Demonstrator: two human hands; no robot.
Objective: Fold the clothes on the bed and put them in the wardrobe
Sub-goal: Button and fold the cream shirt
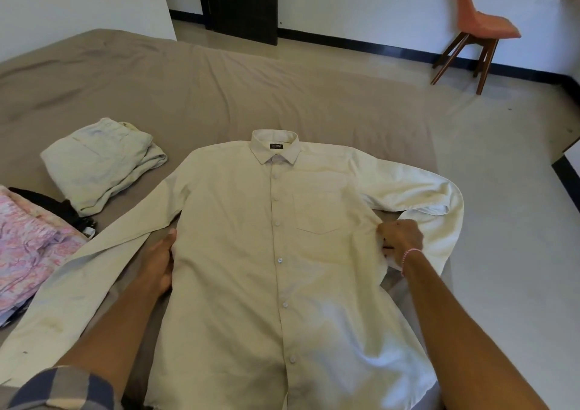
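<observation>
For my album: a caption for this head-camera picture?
Two hands, left and right, smooth a cream shirt on the bed.

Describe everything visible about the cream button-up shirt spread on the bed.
The cream long-sleeved button-up shirt lies face up on the brown bedsheet, buttoned, collar away from the camera, with a dark neck label and one chest pocket. It looks like thin woven cotton, lightly creased. One sleeve runs straight out; the other curls back. The left hand lies flat against one side; the right hand pinches the other.

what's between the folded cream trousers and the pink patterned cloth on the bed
In the head view, a black garment lies between the folded cream trousers and pink patterned cloth, with brown sheet showing.
</observation>
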